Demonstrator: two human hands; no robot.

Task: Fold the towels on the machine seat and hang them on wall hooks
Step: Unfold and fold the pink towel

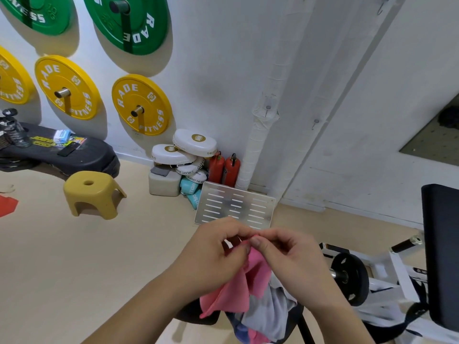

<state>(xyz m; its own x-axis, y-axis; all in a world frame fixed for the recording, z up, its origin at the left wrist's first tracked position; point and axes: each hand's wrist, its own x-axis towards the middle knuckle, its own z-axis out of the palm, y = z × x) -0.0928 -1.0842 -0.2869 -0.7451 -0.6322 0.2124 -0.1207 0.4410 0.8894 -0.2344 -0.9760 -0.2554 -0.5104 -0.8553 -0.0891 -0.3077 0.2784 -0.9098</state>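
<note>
L grip (213,254) & R grip (290,261) close together, each pinching top edge of pink towel (257,269). It hangs below both grips, over grey/blue pile (270,309) on seat (196,315), lower end near seat's left edge.

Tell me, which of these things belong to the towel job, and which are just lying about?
Part of the job: pink towel, pinched by left hand and right hand; towel pile on the machine seat; wall hook.

Just lying about: yellow stool; yellow weight plates; fire extinguishers; white pads.
</note>
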